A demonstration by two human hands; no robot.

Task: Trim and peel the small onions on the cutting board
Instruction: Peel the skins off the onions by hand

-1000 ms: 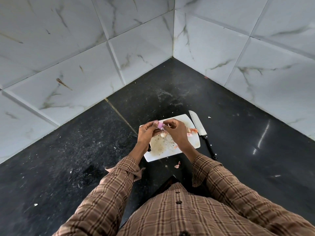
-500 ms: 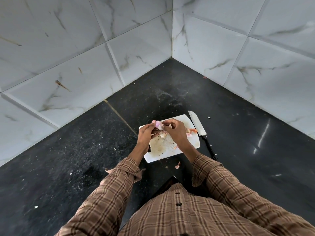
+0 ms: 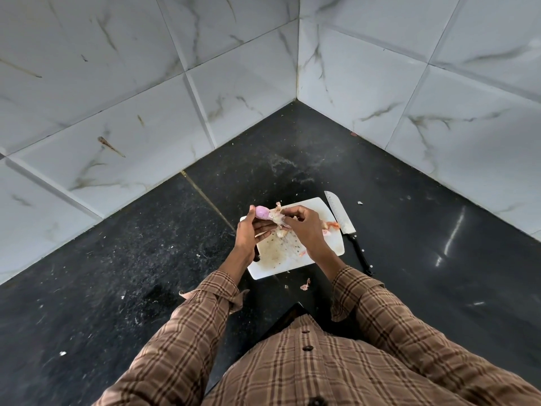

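Small onion (image 3: pixel 261 212) held above cutting board (image 3: pixel 333 244), left hand (image 3: pixel 251 230) grip pinched round the bare pink end. Right hand (image 3: pixel 304 227) grip pinches loose papery skin (image 3: pixel 276 215). Advice: pull skin along bulb's length, away from left fingers; knife (image 3: pixel 341 215) idle on worktop (image 3: pixel 146 259)

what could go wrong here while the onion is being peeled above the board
The onion is pinched only at its tip by the left hand while the right hand pulls the skin; it could slip and fall. Loose peel may land off the cutting board, as one scrap has. The knife lies bare beside the board.
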